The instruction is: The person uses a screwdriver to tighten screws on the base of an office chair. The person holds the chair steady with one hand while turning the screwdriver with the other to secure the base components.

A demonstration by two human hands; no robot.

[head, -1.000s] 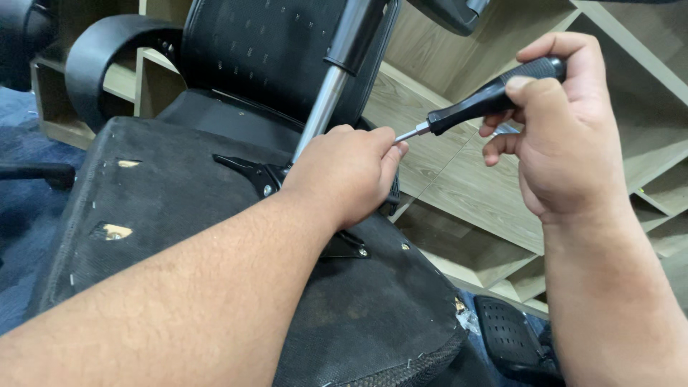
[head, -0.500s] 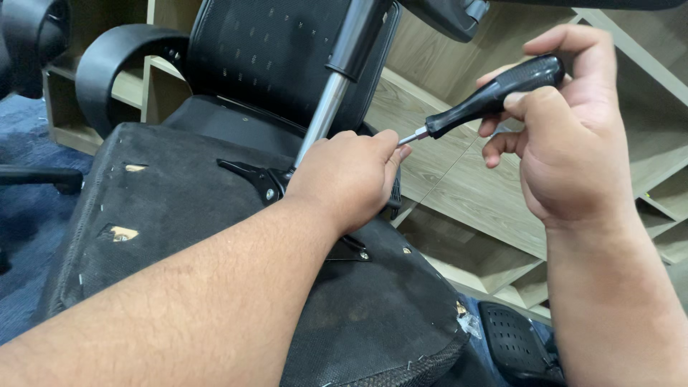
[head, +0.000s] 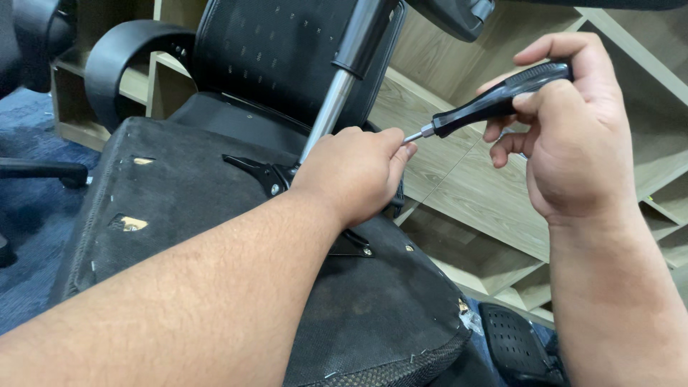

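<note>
1. Gripping a black-handled screwdriver [head: 494,100], the right hand [head: 566,136] is closed around the handle near its butt end, thumb across the top, fingers curled beneath.
2. Left hand [head: 355,172] sits curled over the black metal bracket [head: 261,172] on the upturned chair seat [head: 179,215]; its fingertips pinch at the screwdriver's metal tip [head: 412,136]. Whether a screw is held there cannot be told, the spot is hidden.
3. Screwdriver lies tilted, handle up to the right, tip down-left, just above the seat's far edge, beside the chrome gas-lift column [head: 337,100].
4. Handling judgement: screwdriver is light, rigid, with a ribbed, grippy handle; best held on the handle as now, with the shank steadied near the tip.
5. Seat looks bulky and fairly heavy, its fabric underside rough and torn, staples showing; probably stays put under pressure. Bracket is stiff metal.
6. Around: second black chair [head: 272,57] behind, wooden shelving [head: 473,186] at right, blue carpet [head: 36,208] at left.
</note>
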